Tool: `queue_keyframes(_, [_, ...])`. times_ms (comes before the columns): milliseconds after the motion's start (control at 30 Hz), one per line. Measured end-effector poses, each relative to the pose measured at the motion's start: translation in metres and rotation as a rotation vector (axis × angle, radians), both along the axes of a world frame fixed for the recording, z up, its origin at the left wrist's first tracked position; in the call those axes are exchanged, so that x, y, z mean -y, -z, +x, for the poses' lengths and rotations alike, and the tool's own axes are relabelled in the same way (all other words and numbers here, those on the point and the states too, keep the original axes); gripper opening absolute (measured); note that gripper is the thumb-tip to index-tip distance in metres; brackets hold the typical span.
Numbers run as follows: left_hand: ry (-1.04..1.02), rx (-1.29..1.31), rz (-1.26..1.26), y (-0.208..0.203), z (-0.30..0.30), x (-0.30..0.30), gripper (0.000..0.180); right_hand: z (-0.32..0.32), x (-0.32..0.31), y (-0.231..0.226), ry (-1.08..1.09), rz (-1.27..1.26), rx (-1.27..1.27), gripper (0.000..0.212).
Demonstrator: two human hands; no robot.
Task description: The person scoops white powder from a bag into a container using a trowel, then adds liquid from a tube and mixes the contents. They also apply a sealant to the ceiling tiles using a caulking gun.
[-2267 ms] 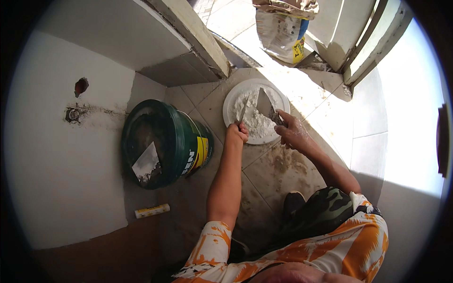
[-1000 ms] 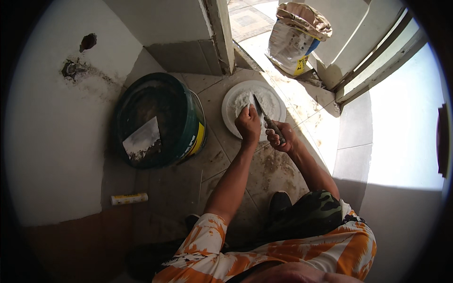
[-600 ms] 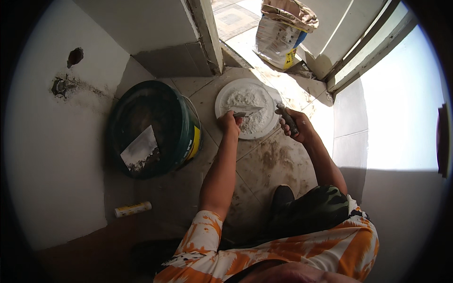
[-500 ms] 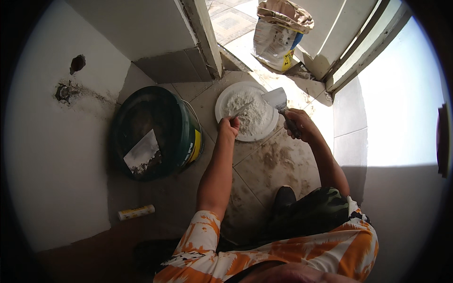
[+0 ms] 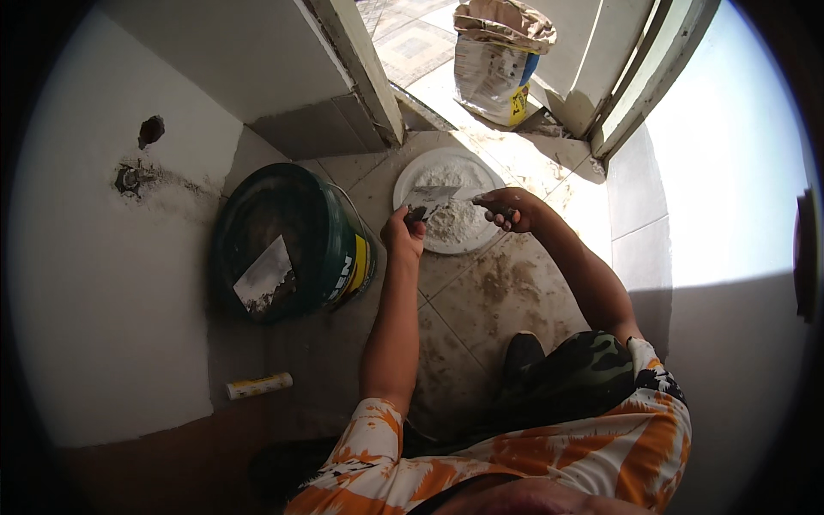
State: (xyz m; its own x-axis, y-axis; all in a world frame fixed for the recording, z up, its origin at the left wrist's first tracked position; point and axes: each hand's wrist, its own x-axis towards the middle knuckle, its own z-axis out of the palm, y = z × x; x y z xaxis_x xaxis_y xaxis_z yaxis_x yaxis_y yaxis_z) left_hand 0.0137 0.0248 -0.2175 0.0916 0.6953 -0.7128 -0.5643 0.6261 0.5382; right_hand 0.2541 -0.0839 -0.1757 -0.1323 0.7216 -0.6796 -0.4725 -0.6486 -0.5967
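A round white tray (image 5: 401,187) on the floor holds a heap of white powder (image 5: 455,230). My left hand (image 5: 403,236), at the tray's near left edge, is closed on the dark handle of a putty knife (image 5: 438,196), whose flat blade lies over the powder. From the right, my right hand (image 5: 519,212) grips the dark handle of a second putty knife (image 5: 489,204) above the tray's right side. That knife's blade is hard to make out, seemingly turned edge-on and close to the other blade.
A dark green bucket (image 5: 249,206) stands left of the tray, a flat metal blade (image 5: 266,273) on its lid. Beyond the tray an open paper sack (image 5: 491,77) stands by the door frame (image 5: 365,73). A white and yellow tube (image 5: 259,385) lies near the left wall.
The left knife has turned so its flat face shows. My right hand has shifted left and up, its knife turning from flat to nearly edge-on. The powder now has a furrow across it.
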Motion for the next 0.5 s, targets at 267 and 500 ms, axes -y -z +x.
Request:
queue_keyframes(267, [0.172, -0.62, 0.638, -0.015, 0.033, 0.021, 0.023, -0.02, 0.01, 0.012, 0.154, -0.007, -0.397, 0.025])
queue_keyframes(500, [0.28, -1.127, 1.13, -0.051, -0.006, 0.015, 0.035, 0.029, 0.057, -0.006, -0.04, 0.273, 0.518, 0.023])
